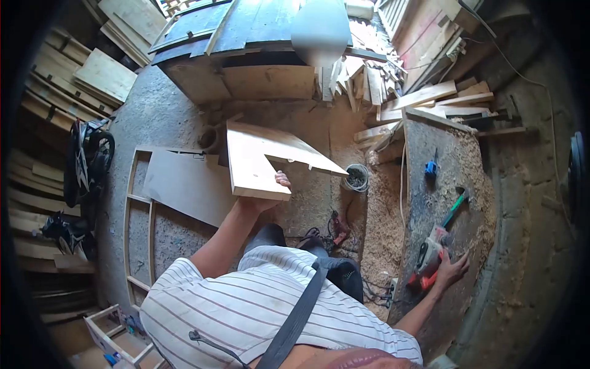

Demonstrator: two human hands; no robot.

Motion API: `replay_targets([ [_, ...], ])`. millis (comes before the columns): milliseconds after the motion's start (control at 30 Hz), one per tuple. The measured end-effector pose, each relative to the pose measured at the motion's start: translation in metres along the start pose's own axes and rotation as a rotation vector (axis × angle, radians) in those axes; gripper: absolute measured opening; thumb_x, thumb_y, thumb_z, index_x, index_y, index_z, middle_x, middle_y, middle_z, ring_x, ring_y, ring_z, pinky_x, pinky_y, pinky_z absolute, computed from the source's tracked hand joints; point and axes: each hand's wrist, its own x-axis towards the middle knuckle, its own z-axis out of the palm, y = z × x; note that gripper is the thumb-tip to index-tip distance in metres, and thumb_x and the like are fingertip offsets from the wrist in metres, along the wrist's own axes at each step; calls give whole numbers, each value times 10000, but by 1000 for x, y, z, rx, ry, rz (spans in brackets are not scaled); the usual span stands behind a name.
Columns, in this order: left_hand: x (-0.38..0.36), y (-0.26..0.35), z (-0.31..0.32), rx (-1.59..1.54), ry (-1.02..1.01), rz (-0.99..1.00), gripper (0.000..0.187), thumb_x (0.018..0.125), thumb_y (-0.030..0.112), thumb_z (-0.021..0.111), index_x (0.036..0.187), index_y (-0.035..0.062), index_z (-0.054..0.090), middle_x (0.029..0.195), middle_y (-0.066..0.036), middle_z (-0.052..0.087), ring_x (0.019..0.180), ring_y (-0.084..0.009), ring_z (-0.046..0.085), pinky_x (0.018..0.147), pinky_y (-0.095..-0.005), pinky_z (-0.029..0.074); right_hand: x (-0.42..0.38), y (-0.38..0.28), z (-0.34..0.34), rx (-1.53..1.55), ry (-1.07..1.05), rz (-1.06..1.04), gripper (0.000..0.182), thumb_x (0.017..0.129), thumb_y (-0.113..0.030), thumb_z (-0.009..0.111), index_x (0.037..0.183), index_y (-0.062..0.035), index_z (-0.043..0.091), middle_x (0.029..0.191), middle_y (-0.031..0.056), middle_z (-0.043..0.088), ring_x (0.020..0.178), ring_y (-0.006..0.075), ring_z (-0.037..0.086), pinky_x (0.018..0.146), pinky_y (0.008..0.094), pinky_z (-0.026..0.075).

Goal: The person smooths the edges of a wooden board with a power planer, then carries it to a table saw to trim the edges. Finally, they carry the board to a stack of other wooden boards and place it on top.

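My left hand is closed around the near edge of a thick, pale wooden board, holding it raised in front of me. The board has an angular cut-out and a long arm tapering to the right; only some fingertips show at the cut-out. On the workbench to my right lies a red and grey power tool that looks like an electric planer. Beside its red rear part is my right hand, thumb against the tool and fingers stretched out, apart from it. A green-handled hammer lies just beyond the planer.
A blue tool sits farther up the bench among wood shavings. A bucket stands below the board's tip. On the floor are a red power tool and a wooden frame with a panel. Timber offcuts are piled behind.
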Motion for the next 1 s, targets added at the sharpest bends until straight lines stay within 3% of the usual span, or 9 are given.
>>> replay_targets([
  [100,25,-7,12,-15,-44,-19,393,908,371,606,898,9,455,896,-92,426,850,-219,473,877,-368,448,45,-114,20,599,35,-330,660,832,-396,775,1305,2,543,1263,196,572,1184,363,529,1007,468,413],
  [233,33,-17,26,40,-52,17,404,888,393,633,892,26,464,888,-83,409,871,-222,473,913,-360,433,51,-314,31,973,-494,-553,405,901,-277,698,1169,19,630,1183,208,607,1141,360,565,993,439,432],
  [467,-56,46,21,-130,273,95,480,947,352,524,1112,-91,438,881,-87,428,786,-192,434,774,-321,421,11,-445,265,571,-973,-570,522,989,-453,532,1062,44,673,992,265,677,1012,419,635,954,466,460],
  [533,-83,67,25,-151,375,148,492,970,368,497,1131,-94,446,875,-82,429,764,-190,424,734,-314,410,-31,-462,352,390,-1368,-382,683,1008,-544,441,1080,99,661,1030,276,691,1032,384,657,945,441,465],
  [600,-101,84,28,-210,449,167,560,984,422,496,1164,-106,453,871,-79,435,747,-188,419,705,-316,406,-57,-493,308,236,-1658,-214,817,1005,-594,380,1276,160,544,1314,295,590,1272,376,545,1017,435,417],
  [733,-120,110,31,-316,552,131,665,1021,514,426,1280,-99,451,922,-139,526,788,-238,511,743,-368,481,-124,-512,340,340,-1580,-141,724,1024,-510,379,1239,155,569,1320,344,553,1294,432,512,1051,461,410],
  [800,-138,133,31,571,709,350,648,1025,523,428,1355,-32,474,1128,-191,605,949,-310,601,846,-428,537,-130,-524,317,316,-1579,-94,726,1024,-509,380,1205,164,585,1283,355,567,1265,459,521,1041,468,418],
  [867,-167,191,8,142,555,424,650,1016,555,438,1390,26,489,1304,-195,595,1118,-326,616,923,-443,546,-154,-534,307,310,-1567,-156,713,1024,-503,379,1164,155,614,1241,364,582,1237,484,526,1037,478,417],
  [1000,-221,311,-23,640,872,269,668,1012,572,438,1389,24,500,1278,-182,628,1093,-279,656,894,-398,562,-207,-568,274,344,-1533,14,722,1015,-516,385,1163,150,619,1236,379,575,1240,489,521,1061,494,404],
])
